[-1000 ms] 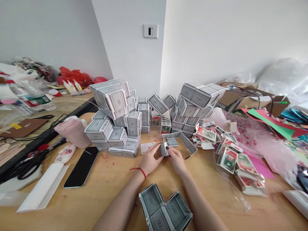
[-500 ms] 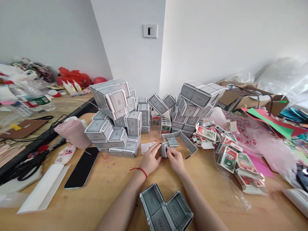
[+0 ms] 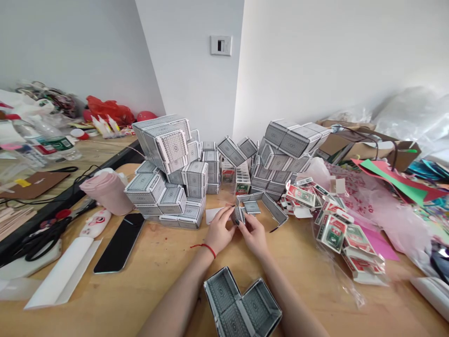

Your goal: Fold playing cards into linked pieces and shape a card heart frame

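My left hand (image 3: 220,229) and my right hand (image 3: 253,232) meet at the middle of the wooden table, both closed on a small grey patterned playing card (image 3: 238,215), which looks bent. The fingers cover part of it. By my left fingertips lies a white card (image 3: 212,215), flat on the wood. Just beyond my right hand, a folded strip of joined cards (image 3: 270,206) stands on edge, with a small card piece (image 3: 251,207) inside its bend. Between my forearms sits an open heart-shaped box (image 3: 242,306) made of the same cards.
Stacked card-covered blocks rise at left (image 3: 171,187) and right (image 3: 284,150). Empty card packets (image 3: 333,229) are heaped on the right. A black phone (image 3: 119,243), a pink cloth roll (image 3: 107,192) and black scissors (image 3: 45,238) lie on the left.
My right fingers have shifted their grip on the small card, moving slightly down and left. The card has tilted a little. My left hand stays nearly in place.
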`<state>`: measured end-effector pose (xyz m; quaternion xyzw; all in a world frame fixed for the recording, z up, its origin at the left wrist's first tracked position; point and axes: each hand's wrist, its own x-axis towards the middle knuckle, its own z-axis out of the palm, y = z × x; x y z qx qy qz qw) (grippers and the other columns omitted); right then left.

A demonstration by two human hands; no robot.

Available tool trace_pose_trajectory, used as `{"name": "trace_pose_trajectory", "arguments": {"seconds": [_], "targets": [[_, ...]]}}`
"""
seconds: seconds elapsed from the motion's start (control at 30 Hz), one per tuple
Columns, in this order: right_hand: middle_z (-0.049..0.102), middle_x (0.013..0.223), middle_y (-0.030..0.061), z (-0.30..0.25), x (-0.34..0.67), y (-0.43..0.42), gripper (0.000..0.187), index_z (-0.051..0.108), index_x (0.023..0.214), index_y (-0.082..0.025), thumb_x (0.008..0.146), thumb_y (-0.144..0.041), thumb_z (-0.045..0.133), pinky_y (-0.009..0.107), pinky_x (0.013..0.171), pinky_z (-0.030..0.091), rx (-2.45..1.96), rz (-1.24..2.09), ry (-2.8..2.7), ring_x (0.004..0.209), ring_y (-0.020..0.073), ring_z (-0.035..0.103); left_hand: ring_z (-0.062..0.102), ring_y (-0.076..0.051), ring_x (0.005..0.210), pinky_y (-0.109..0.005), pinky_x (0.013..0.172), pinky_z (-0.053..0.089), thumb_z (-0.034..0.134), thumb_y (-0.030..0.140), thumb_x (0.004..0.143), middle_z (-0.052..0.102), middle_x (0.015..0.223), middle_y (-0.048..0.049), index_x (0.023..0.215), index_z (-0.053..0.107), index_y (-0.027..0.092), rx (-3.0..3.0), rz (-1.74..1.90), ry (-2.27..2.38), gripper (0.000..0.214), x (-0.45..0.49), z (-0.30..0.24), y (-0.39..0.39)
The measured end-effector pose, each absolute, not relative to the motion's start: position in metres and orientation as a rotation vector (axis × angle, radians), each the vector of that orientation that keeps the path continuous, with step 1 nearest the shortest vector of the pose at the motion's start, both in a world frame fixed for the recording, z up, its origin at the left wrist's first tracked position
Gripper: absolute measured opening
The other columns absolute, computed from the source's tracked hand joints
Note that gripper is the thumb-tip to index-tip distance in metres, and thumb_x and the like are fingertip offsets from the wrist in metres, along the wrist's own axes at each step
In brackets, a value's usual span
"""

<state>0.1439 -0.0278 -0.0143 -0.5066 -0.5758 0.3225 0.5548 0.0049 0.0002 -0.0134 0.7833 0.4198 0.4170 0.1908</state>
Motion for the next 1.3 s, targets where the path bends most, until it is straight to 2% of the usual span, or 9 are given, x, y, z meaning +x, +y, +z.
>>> {"name": "trace_pose_trajectory", "arguments": {"seconds": [0.13,0.33,0.53,0.67,0.77,0.87,0.97,1.13,1.3], "targets": [[0.062,0.084,0.0061,-0.016,0.144,-0.028,0.028,0.065,0.100,-0.023,0.075,-0.032,0.055,0.033,0.070,0.041,-1.212,0.727,-1.391,0.074,0.0214,0.052,0.047,-0.022,0.114,-0.042,0.097,0.041,0.057,0.011,0.069,0.051,0.121,-0.0082,0.122,0.045,0.022,2.213,1.165,1.186,0.055,0.004,-0.015,0.000],[0.055,0.067,0.0031,-0.015,0.145,-0.028,0.023,0.068,0.092,-0.023,0.073,-0.031,0.057,0.030,0.062,0.037,-1.207,0.767,-1.376,0.064,0.0190,0.047,0.047,-0.022,0.113,-0.043,0.096,0.042,0.057,0.013,0.070,0.051,0.120,-0.0080,0.121,0.046,0.022,2.226,1.164,1.191,0.053,0.004,-0.016,0.001],[0.048,0.059,0.0003,-0.017,0.149,-0.026,0.015,0.067,0.069,-0.021,0.073,-0.031,0.057,0.028,0.057,0.034,-1.223,0.800,-1.360,0.059,0.0159,0.042,0.046,-0.022,0.114,-0.042,0.098,0.040,0.056,0.013,0.071,0.050,0.120,-0.0079,0.122,0.045,0.023,2.253,1.143,1.165,0.054,0.003,-0.015,-0.001],[0.054,0.064,-0.0006,-0.014,0.149,-0.026,0.023,0.063,0.087,-0.020,0.072,-0.037,0.058,0.026,0.050,0.036,-1.148,1.067,-1.169,0.051,0.0131,0.043,0.042,-0.023,0.117,-0.043,0.100,0.036,0.058,0.016,0.070,0.047,0.122,-0.0087,0.123,0.045,0.023,2.162,1.126,1.079,0.054,0.003,-0.006,-0.004],[0.055,0.062,-0.0017,-0.012,0.144,-0.027,0.030,0.055,0.094,-0.019,0.072,-0.039,0.059,0.025,0.045,0.038,-1.029,1.245,-1.065,0.047,0.0120,0.045,0.045,-0.022,0.114,-0.038,0.094,0.041,0.055,0.020,0.074,0.045,0.125,-0.0101,0.123,0.041,0.021,1.954,1.176,0.989,0.051,0.004,-0.001,-0.006],[0.054,0.056,-0.0040,-0.012,0.139,-0.028,0.027,0.048,0.090,-0.021,0.073,-0.039,0.059,0.024,0.043,0.038,-0.968,1.340,-1.103,0.044,0.0113,0.047,0.056,-0.018,0.093,-0.033,0.079,0.047,0.047,0.026,0.081,0.056,0.109,-0.0091,0.115,0.043,0.017,1.744,1.197,1.072,0.036,0.008,-0.006,-0.004],[0.055,0.053,-0.0061,-0.015,0.136,-0.030,0.025,0.041,0.087,-0.023,0.074,-0.037,0.058,0.021,0.039,0.035,-0.988,1.364,-1.205,0.040,0.0098,0.047,0.057,-0.017,0.078,-0.030,0.070,0.046,0.041,0.031,0.085,0.059,0.088,-0.0052,0.103,0.048,0.017,1.758,1.072,1.189,0.023,0.011,-0.014,-0.001],[0.056,0.052,-0.0076,-0.017,0.135,-0.030,0.025,0.036,0.087,-0.024,0.077,-0.037,0.054,0.018,0.036,0.031,-0.993,1.408,-1.273,0.036,0.0082,0.046,0.052,-0.015,0.066,-0.026,0.061,0.040,0.039,0.036,0.085,0.054,0.071,-0.0008,0.085,0.047,0.018,1.777,1.066,1.240,0.020,0.012,-0.016,0.001],[0.058,0.052,-0.0065,-0.016,0.130,-0.030,0.028,0.035,0.085,-0.023,0.077,-0.043,0.054,0.018,0.035,0.031,-0.968,1.451,-1.265,0.034,0.0085,0.047,0.042,-0.011,0.051,-0.022,0.049,0.032,0.035,0.040,0.085,0.043,0.054,0.0034,0.061,0.039,0.018,1.663,1.130,1.292,0.033,0.012,-0.009,0.001]]}}
